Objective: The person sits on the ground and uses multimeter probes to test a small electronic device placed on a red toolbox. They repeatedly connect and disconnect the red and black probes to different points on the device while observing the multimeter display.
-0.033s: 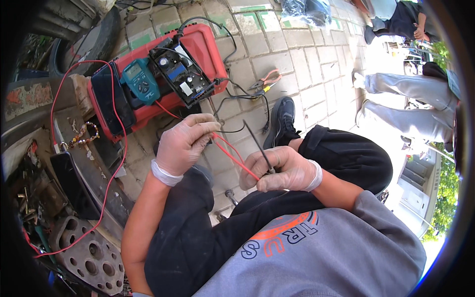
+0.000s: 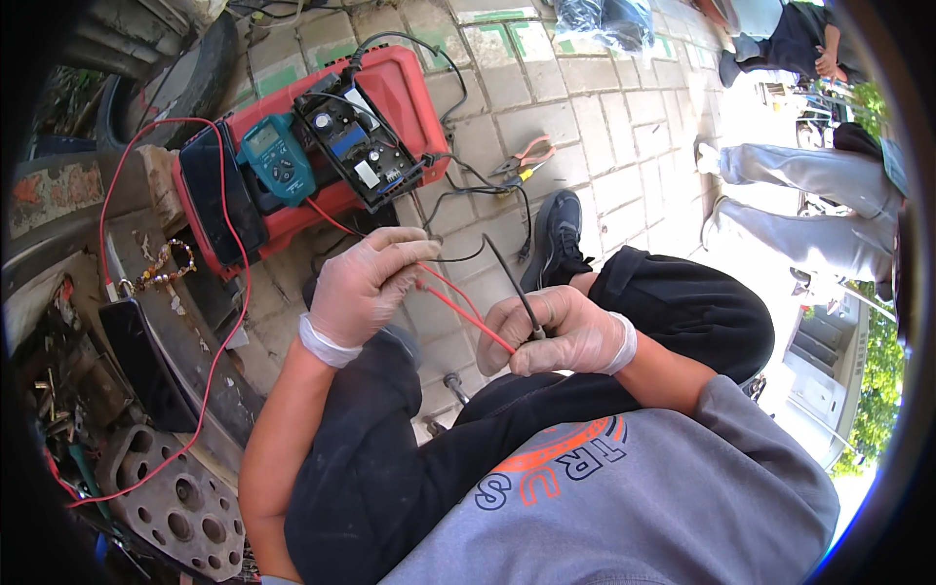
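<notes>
Both hands wear thin, clear gloves. My left hand (image 2: 363,288) is closed, pinching the red test lead (image 2: 450,283) between thumb and fingers. My right hand (image 2: 565,336) is closed around the red test probe (image 2: 468,317) and the black test lead (image 2: 509,273), which loops up out of the fist. The probe tips are hidden. Ahead of my left hand, a teal multimeter (image 2: 277,158) rests on a red toolbox (image 2: 400,88), with a red lead running from it. Beside the meter sits an opened black device (image 2: 359,146) with its circuit board exposed.
Pliers (image 2: 526,159) lie on the paving (image 2: 604,136) next to black cables (image 2: 478,185). At the left are a phone (image 2: 144,361) on a red cable, a beaded bracelet (image 2: 168,265) and a holed metal plate (image 2: 180,507). A person's grey-trousered legs (image 2: 809,205) are at the right.
My right hand has shifted very slightly to the right with the probe and the black lead. My left hand has hardly moved and keeps its pinch.
</notes>
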{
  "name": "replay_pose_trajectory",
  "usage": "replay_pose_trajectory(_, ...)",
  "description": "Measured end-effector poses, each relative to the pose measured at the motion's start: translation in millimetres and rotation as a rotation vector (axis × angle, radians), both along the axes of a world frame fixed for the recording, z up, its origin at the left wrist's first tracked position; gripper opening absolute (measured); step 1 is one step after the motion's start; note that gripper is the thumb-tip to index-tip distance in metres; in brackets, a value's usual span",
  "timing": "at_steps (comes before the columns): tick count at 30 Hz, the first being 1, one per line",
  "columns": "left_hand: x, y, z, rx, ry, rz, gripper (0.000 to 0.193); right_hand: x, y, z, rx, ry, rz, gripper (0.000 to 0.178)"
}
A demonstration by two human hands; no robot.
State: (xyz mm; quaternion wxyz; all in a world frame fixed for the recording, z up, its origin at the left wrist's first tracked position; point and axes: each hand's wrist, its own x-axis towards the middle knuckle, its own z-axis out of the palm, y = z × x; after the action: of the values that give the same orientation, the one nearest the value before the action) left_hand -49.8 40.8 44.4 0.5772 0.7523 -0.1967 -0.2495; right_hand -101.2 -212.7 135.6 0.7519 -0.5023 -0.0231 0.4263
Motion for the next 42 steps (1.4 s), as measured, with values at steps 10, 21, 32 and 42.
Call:
replay_pose_trajectory(10, -3, -2, 1, -0.217, 0.483, -0.208, 0.031, 0, -16, -4, 0.070, 0.201, -0.215, 0.028)
replay_pose_trajectory(21, -11, -3, 1, -0.224, 0.567, -0.007, 0.026, 22, -26, -13, -0.719, -0.120, -0.971, 0.017)
replay_pose_trajectory(32, -7, -21, 11, -0.030, 0.104, -0.190, 0.027, 12, 35, -26, -0.435, 0.148, -0.519, 0.026)
replay_pose_trajectory(42, -11, -14, 11, -0.182, 0.158, -0.098, 0.040, 20, 24, -1, -0.413, 0.214, -0.527, 0.022)
